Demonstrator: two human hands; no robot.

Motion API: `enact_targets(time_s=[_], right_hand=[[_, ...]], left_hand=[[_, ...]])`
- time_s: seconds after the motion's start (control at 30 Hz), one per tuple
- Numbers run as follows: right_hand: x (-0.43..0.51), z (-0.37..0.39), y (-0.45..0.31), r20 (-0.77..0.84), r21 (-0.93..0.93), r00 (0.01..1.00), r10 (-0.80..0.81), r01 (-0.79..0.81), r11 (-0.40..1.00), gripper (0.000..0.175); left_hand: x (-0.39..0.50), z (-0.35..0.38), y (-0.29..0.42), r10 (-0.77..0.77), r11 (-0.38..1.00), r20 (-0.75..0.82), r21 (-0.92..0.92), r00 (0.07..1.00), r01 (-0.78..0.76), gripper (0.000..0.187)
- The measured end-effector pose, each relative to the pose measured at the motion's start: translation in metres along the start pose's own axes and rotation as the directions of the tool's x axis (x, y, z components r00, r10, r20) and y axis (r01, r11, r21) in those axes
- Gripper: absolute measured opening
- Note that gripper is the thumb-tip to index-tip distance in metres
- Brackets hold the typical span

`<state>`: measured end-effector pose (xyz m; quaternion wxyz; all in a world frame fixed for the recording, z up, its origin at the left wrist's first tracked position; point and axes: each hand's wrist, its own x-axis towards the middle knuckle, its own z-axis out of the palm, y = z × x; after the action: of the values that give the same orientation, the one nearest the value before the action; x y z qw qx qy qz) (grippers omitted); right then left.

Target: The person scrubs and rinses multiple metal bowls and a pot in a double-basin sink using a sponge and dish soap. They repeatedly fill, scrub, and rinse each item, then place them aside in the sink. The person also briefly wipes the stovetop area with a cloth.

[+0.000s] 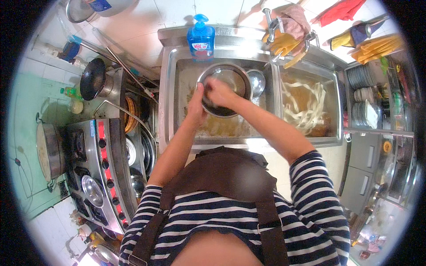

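Observation:
A round metal pot (244,71) is tilted in the left basin of a steel double sink (169,99). My left hand (197,104) grips its left rim, thumb on the edge. My right hand (218,93) is inside the pot near its left wall, blurred; its fingers look bent, and whether they hold anything cannot be told. Beside the pot on the right lies a small shiny metal bowl (257,83). A blue pump bottle (200,41) stands behind the pot at the sink's back edge. Pale long strips (311,103) lie in the right basin, in brownish water.
A faucet (273,28) with a pink cloth (294,20) and yellow rubber gloves (283,43) rises behind the sink divider. At left are a gas stove (108,173), a dark wok (93,79) and a bent metal pipe (128,114). A rack of stacked plates (361,76) stands at right.

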<state>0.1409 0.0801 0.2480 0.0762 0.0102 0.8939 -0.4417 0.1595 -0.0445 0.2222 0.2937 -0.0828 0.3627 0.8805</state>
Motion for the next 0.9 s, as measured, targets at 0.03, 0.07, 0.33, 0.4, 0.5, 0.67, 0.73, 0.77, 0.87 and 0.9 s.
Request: enact_targets(time_s=[0.03,0.07,0.33,0.4,0.5,0.67,0.73,0.77,0.87,0.9], right_hand=[[0.000,0.011,-0.004,-0.206,0.172,0.970,0.129,-0.094,0.981,0.022],[0.000,0.023,-0.009,-0.289,0.318,0.943,0.162,-0.064,0.946,0.020],[-0.020,0.003,-0.022,0.205,-0.060,0.960,-0.189,0.205,0.977,0.020],[-0.029,-0.019,-0.025,0.449,-0.342,0.885,-0.119,0.294,0.892,0.022],[-0.038,-0.039,-0.025,0.551,-0.659,0.829,0.091,0.365,0.658,0.025],[-0.030,0.004,-0.028,0.194,-0.314,0.980,-0.045,0.105,0.944,0.026],[-0.027,0.028,-0.031,-0.038,-0.015,0.996,-0.080,0.080,0.997,0.028],[-0.028,0.036,-0.031,-0.145,0.126,0.987,-0.073,0.091,0.988,0.028],[-0.045,0.038,-0.027,-0.057,-0.260,0.934,-0.353,0.328,0.908,0.032],[-0.052,0.030,-0.024,0.036,-0.440,0.889,-0.457,0.425,0.791,0.034]], left_hand=[[-0.001,0.002,-0.001,-0.017,0.999,-0.087,0.039,0.996,0.020,0.054],[-0.004,0.004,-0.005,-0.029,0.996,-0.151,0.083,0.988,0.042,0.055],[-0.003,-0.003,0.010,0.036,0.999,-0.071,0.024,0.997,-0.034,0.061],[-0.004,-0.006,0.018,0.100,0.992,-0.053,0.084,0.994,-0.095,0.058],[-0.004,-0.004,0.023,0.120,0.967,-0.038,0.229,0.992,-0.108,0.056],[0.004,-0.003,0.017,0.238,0.934,-0.100,0.297,0.966,-0.199,0.052],[0.007,-0.007,0.011,0.312,0.933,-0.041,0.200,0.949,-0.298,0.051],[0.009,-0.010,0.008,0.296,0.948,-0.006,0.124,0.955,-0.293,0.051],[0.012,-0.023,0.022,0.355,0.903,-0.197,0.326,0.914,-0.280,0.048],[0.014,-0.026,0.033,0.162,0.984,-0.268,0.118,0.950,-0.135,0.046]])
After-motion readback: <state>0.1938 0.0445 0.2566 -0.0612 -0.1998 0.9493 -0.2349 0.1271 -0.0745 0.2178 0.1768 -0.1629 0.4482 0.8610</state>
